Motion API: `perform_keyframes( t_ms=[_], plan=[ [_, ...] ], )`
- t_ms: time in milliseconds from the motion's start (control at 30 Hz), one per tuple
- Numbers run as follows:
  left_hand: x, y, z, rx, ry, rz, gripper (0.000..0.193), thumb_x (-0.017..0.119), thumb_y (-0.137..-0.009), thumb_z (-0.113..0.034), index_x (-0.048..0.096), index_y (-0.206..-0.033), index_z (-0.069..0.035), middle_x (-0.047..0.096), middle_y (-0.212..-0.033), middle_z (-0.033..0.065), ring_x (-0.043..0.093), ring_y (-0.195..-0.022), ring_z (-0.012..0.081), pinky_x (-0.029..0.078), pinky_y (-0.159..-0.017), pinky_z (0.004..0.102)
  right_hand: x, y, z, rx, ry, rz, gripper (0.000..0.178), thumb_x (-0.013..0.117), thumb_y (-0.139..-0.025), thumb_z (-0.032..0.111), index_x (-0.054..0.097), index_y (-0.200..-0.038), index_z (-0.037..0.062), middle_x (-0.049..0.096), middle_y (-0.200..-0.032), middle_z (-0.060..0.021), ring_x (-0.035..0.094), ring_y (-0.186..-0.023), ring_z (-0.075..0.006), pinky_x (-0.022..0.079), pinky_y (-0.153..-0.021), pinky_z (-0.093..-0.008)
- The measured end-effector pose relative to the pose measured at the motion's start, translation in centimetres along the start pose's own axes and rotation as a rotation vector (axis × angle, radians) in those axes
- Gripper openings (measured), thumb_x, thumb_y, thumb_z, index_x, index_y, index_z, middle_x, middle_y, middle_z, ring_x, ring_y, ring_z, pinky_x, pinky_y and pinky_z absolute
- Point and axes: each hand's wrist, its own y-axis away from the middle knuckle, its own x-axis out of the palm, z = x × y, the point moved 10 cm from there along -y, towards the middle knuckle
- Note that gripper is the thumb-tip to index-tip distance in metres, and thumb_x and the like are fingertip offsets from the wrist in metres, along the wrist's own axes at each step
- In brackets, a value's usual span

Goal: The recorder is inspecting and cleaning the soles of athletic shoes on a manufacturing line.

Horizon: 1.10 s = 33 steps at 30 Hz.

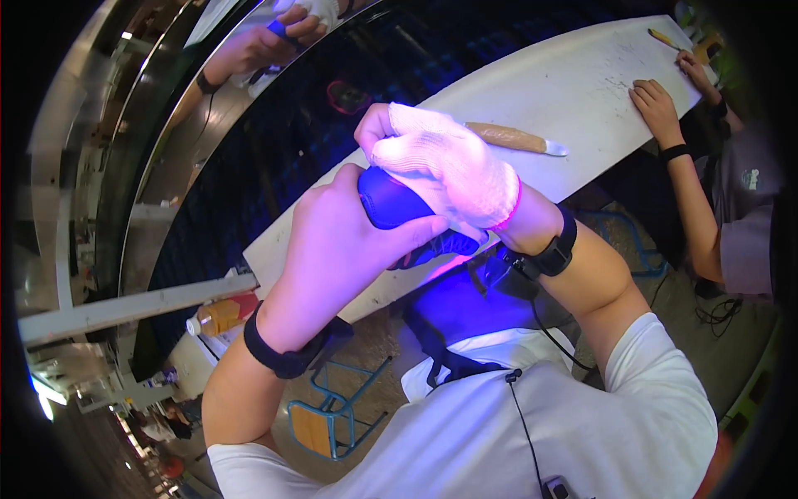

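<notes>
Close together above a long white table, both my hands are around a dark stitched piece (pixel 395 200) that looks like a shoe and is tinted blue by the light. My left hand (pixel 332 233) is bare and grips its near left side, with the thumb across the front. A white knit glove with bare fingertips covers my right hand (pixel 449 162), which is closed over the top and far side. The hands and the glove hide much of the piece. Just beyond my right hand, a wooden-handled tool (pixel 507 137) with a pale tip lies on the table.
The white table (pixel 590 75) runs to the far right, where a co-worker's hands (pixel 657 108) rest near a yellow pen-like tool (pixel 662 37). A dark, glossy machine panel (pixel 274 125) stands at the left. An amber bottle (pixel 220 318) and a stool (pixel 320 424) are lower left.
</notes>
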Motion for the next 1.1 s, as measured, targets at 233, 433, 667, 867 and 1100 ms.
perform_keyframes(
  t_ms=[233,433,667,867,1100],
  plan=[
    [2.2,0.4,-8.3,0.345,-0.301,-0.023,0.091,0.102,-0.068,-0.055,0.066,-0.120,0.011,0.075,-0.081,0.0192,0.079,-0.069,0.0318,0.062,-0.063,0.0387,-3.5,4.4,4.1,-0.203,-0.026,-0.059,0.034,0.056,-0.110,0.029,0.066,-0.127,0.0008,0.062,-0.105,-0.0070,0.060,-0.096,-0.0168,0.049,-0.085,-0.0327],
    [4.3,4.7,-12.9,0.694,-0.394,-0.022,0.084,0.101,-0.072,-0.054,0.065,-0.115,0.008,0.069,-0.078,0.0116,0.070,-0.056,0.0241,0.056,-0.052,0.0346,-2.7,10.8,6.4,-0.132,0.300,-0.061,0.061,0.048,-0.113,0.043,0.059,-0.152,-0.0019,0.066,-0.138,-0.0229,0.065,-0.129,-0.0388,0.052,-0.112,-0.0447],
    [-0.2,8.3,-6.3,0.522,0.086,0.190,0.096,0.098,-0.073,-0.054,0.057,-0.147,-0.010,0.051,-0.148,0.0302,0.061,-0.135,0.0399,0.055,-0.105,0.0479,1.2,15.8,4.4,-0.052,0.781,0.110,0.114,0.083,-0.085,0.060,0.038,-0.164,-0.0092,0.050,-0.163,-0.0321,0.054,-0.149,-0.0486,0.046,-0.122,-0.0532],
    [3.4,13.8,4.9,-0.008,0.521,-0.128,0.069,0.094,-0.083,-0.018,0.054,-0.138,-0.011,0.040,-0.163,0.0264,0.045,-0.152,0.0382,0.038,-0.125,0.0495,1.5,14.5,-6.2,0.007,1.023,0.174,0.094,0.084,-0.086,0.039,0.046,-0.161,-0.0033,0.065,-0.144,-0.0276,0.065,-0.132,-0.0460,0.055,-0.108,-0.0536],
    [1.6,17.8,2.3,0.374,0.990,-0.536,0.095,0.091,-0.084,-0.012,0.037,-0.163,-0.010,0.032,-0.172,0.0305,0.042,-0.157,0.0448,0.039,-0.125,0.0550,2.9,9.2,9.4,-0.817,1.343,0.311,0.051,0.083,-0.084,0.023,0.067,-0.131,0.0077,0.070,-0.105,-0.0162,0.070,-0.085,-0.0363,0.058,-0.072,-0.0487]
  ],
)
